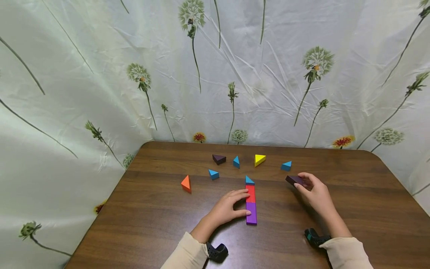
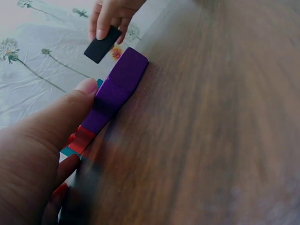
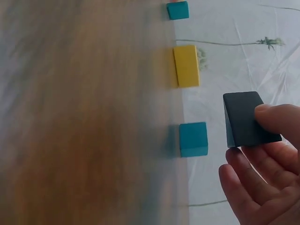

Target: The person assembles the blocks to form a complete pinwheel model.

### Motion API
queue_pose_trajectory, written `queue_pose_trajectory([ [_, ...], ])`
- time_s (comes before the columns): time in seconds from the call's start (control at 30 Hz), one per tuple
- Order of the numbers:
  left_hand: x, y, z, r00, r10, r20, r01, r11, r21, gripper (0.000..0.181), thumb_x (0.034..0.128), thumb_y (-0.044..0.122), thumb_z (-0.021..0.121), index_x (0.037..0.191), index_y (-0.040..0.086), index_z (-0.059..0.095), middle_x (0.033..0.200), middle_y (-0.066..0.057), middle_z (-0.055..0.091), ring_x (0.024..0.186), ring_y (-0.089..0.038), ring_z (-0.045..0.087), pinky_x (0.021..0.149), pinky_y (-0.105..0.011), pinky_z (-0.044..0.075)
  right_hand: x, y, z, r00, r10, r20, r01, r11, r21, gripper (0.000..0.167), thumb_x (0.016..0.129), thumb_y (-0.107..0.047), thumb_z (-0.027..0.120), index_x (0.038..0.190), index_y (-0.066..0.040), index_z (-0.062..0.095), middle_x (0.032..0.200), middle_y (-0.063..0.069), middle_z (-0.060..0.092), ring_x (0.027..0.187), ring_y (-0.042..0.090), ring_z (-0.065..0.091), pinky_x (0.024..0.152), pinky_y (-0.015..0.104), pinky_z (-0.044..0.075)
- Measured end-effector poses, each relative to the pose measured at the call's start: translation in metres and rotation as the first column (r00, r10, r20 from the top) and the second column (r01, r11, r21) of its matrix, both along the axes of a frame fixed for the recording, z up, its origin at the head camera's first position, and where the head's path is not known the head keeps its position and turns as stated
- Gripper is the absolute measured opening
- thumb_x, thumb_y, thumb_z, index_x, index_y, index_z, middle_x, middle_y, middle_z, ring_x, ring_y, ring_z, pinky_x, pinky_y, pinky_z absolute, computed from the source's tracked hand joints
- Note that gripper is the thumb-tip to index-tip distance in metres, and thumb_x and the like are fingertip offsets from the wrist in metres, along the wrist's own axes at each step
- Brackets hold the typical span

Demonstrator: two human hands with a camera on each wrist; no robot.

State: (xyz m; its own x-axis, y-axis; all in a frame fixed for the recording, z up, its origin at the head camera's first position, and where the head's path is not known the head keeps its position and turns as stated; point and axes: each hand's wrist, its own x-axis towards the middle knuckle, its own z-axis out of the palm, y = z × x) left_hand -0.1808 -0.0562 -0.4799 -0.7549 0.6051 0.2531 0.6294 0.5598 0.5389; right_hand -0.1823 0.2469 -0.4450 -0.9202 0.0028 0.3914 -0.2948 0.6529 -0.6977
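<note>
In the head view, a purple block [image 1: 251,219], a red block [image 1: 251,198] and a blue triangular block [image 1: 249,181] lie end to end in a line on the table. My left hand [image 1: 227,207] rests along the left side of this line, its thumb touching the purple block and its fingertips on the red one. Over to the right, my right hand [image 1: 318,194] pinches a dark triangular block [image 1: 293,180] between thumb and fingers. In the right wrist view that dark block [image 3: 246,119] appears raised off the table.
Behind the line lie another dark triangular block [image 1: 219,159], a yellow triangular block [image 1: 259,160] and several blue ones, among them a blue block [image 1: 286,166] near my right hand. An orange triangular block [image 1: 186,184] lies to the left. A flowered curtain [image 1: 268,93] hangs behind the table.
</note>
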Motion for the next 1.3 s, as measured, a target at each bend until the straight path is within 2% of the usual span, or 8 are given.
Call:
queue_pose_trajectory([
  [0.53, 0.000, -0.001, -0.003, 1.000, 0.005, 0.012, -0.005, 1.000, -0.005, 0.056, 0.0806, 0.047, 0.062, 0.126, 0.016, 0.053, 0.133, 0.003, 0.045, 0.122, -0.018, 0.039, 0.100, -0.035, 0.030, -0.019, -0.034, 0.010, 0.998, 0.047, -0.033, -0.049, 0.995, -0.085, 0.031, 0.081, -0.005, 0.066, 0.108, 0.005, 0.053, 0.103, 0.022, 0.058, 0.089, 0.030, 0.057, 0.069, 0.003, 0.038],
  [0.97, 0.000, 0.000, -0.003, 1.000, 0.004, 0.008, -0.004, 1.000, -0.003, 0.056, 0.0805, 0.046, 0.062, 0.126, 0.015, 0.053, 0.133, 0.002, 0.045, 0.122, -0.018, 0.039, 0.100, -0.036, 0.030, -0.035, -0.061, 0.007, 0.997, 0.076, -0.005, -0.076, 0.985, -0.154, 0.031, 0.081, -0.005, 0.066, 0.107, 0.004, 0.052, 0.100, 0.020, 0.058, 0.089, 0.028, 0.058, 0.071, 0.008, 0.042],
  [1.07, -0.001, 0.000, -0.003, 1.000, 0.004, 0.011, -0.004, 1.000, -0.004, 0.056, 0.0805, 0.046, 0.062, 0.126, 0.016, 0.053, 0.133, 0.002, 0.045, 0.122, -0.018, 0.039, 0.100, -0.036, 0.030, -0.038, -0.066, 0.003, 0.997, 0.078, 0.025, -0.073, 0.984, -0.161, 0.031, 0.082, -0.007, 0.066, 0.108, 0.003, 0.052, 0.100, 0.019, 0.058, 0.089, 0.027, 0.058, 0.072, 0.013, 0.045],
  [1.3, -0.002, 0.000, -0.003, 1.000, 0.006, 0.008, -0.006, 1.000, -0.004, 0.056, 0.0803, 0.047, 0.062, 0.126, 0.016, 0.053, 0.133, 0.003, 0.045, 0.122, -0.018, 0.039, 0.100, -0.036, 0.030, -0.041, -0.075, -0.005, 0.993, 0.082, 0.082, -0.068, 0.985, -0.160, 0.033, 0.082, -0.007, 0.066, 0.109, 0.004, 0.051, 0.102, 0.020, 0.057, 0.092, 0.028, 0.057, 0.078, 0.038, 0.048],
])
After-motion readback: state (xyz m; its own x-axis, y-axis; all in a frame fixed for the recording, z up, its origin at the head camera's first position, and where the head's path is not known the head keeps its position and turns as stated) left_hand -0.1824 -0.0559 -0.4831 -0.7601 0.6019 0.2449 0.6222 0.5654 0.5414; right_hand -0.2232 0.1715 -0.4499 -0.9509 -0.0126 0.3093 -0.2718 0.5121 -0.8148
